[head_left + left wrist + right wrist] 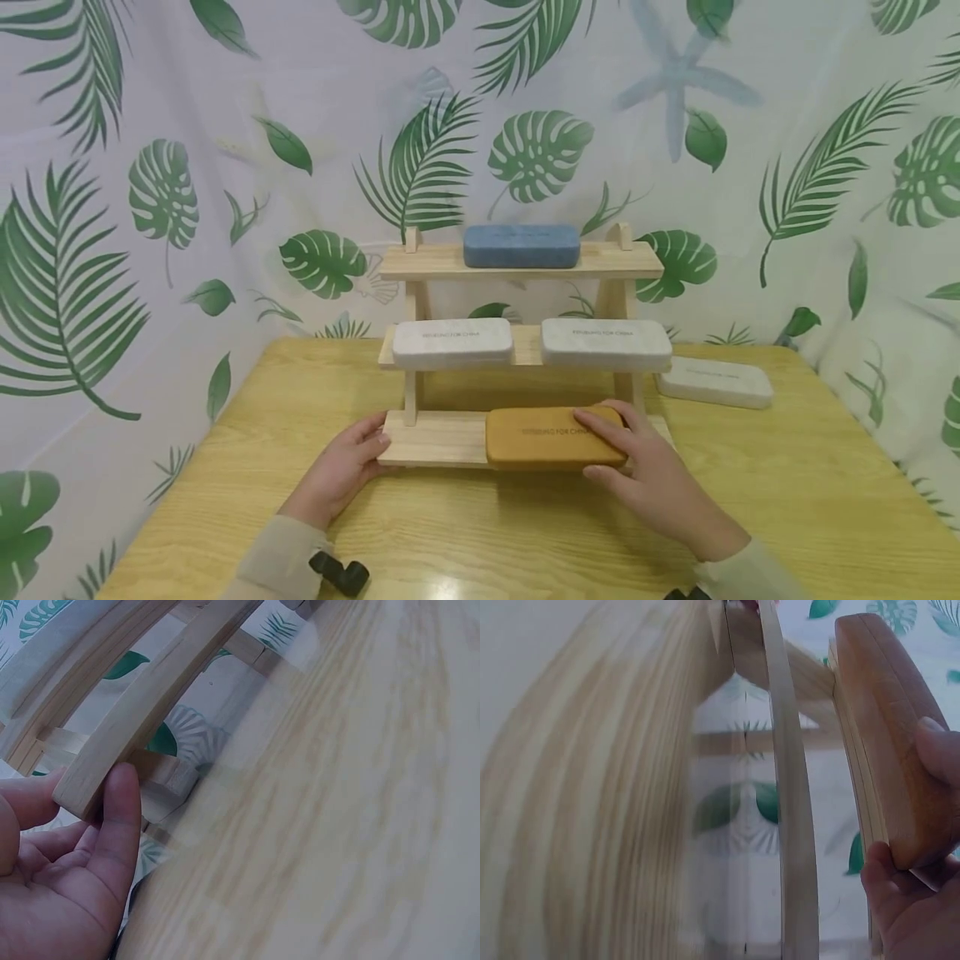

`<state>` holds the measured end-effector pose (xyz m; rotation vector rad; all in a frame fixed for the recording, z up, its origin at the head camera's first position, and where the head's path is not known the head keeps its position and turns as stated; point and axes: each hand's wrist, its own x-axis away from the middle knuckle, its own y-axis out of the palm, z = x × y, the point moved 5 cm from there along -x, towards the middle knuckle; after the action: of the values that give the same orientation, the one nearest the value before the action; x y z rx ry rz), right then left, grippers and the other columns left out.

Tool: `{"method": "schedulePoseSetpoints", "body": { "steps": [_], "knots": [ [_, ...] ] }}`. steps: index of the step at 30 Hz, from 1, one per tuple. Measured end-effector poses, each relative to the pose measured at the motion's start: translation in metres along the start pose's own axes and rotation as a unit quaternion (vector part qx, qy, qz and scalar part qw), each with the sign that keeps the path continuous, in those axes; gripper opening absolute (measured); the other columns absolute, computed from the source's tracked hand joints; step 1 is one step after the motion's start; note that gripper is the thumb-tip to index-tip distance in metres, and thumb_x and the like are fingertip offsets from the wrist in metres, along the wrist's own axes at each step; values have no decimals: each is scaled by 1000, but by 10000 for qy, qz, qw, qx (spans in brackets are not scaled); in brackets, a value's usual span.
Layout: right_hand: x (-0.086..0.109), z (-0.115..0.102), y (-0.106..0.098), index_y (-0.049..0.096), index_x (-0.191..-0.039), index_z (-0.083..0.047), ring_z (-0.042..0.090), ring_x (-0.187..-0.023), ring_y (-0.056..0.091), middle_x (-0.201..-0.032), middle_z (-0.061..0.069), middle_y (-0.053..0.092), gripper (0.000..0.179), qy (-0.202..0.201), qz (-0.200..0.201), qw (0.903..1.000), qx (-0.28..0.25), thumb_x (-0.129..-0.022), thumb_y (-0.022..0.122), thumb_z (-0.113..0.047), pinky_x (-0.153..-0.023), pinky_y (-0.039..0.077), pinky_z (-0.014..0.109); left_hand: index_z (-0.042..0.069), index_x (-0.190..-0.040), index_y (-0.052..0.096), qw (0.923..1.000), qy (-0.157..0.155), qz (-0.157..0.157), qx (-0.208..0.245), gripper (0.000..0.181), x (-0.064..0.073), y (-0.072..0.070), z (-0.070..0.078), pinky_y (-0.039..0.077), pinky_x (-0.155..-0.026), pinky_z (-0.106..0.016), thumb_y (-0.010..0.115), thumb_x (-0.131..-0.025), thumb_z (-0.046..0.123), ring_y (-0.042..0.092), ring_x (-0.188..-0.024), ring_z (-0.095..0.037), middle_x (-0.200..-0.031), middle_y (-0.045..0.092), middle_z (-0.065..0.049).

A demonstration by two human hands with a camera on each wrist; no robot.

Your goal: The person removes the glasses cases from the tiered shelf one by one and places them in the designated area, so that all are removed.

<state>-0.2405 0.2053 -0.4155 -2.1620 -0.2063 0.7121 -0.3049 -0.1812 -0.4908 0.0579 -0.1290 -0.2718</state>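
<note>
A three-tier wooden display stand (442,437) stands on the table. My left hand (341,468) grips the left end of its lowest shelf; in the left wrist view the thumb and fingers pinch the board's end (82,787). On the right half of that shelf lies an orange glasses case (536,437) with dark lettering. My right hand (651,467) holds its right end, fingers over the top and thumb at the front. The right wrist view shows the orange case (885,712) against the shelf edge, with my right hand (919,919) around its near end.
Two white glasses cases, one left (452,343) and one right (606,344), lie on the middle shelf. A blue case (521,247) is on the top shelf. Another white case (714,382) lies on the table (810,467) behind the stand's right side. A leaf-patterned cloth (315,192) hangs behind.
</note>
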Motion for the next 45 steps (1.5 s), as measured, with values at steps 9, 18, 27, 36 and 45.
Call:
{"method": "schedulePoseSetpoints", "body": {
  "steps": [9,18,27,36,45],
  "knots": [
    [27,20,-34,50,-152,-27,27,-128,45,-147,2,44,72,41,232,9993,279,-88,81,-17,-93,46,42,-3,-159,21,9999,46,-106,-4,58,0,-3,2,51,-99,-41,46,-110,15,46,-134,-39,-155,35,-27],
    [57,49,-74,48,-153,-27,13,-121,43,-143,-2,43,71,471,332,9967,579,-90,79,-16,-88,33,11,-4,-158,21,9999,59,-146,67,58,-1,-6,-5,51,-99,-41,46,-109,13,47,-133,-38,-154,35,-29],
    [76,83,-102,48,-153,-22,-7,-120,36,-146,4,42,72,594,516,9957,486,-89,79,-9,-84,29,4,-2,-160,19,9998,18,-153,110,58,-1,-7,-4,51,-100,-41,45,-110,15,49,-131,-35,-154,35,-26],
    [88,124,-122,40,-158,-20,42,-114,46,-143,20,41,71,1261,294,9884,799,-95,74,-20,-69,41,15,-5,-158,22,10000,37,-25,44,56,-1,-5,-6,52,-99,-41,45,-110,13,46,-134,-39,-155,34,-29],
    [88,155,-127,32,-161,-19,56,-119,38,-145,31,36,72,1474,189,9865,694,-99,69,-21,-89,36,72,-3,-159,21,9999,-7,-90,86,57,-1,-3,-3,50,-101,-41,44,-110,13,44,-136,-39,-156,33,-28]
  ]
}}
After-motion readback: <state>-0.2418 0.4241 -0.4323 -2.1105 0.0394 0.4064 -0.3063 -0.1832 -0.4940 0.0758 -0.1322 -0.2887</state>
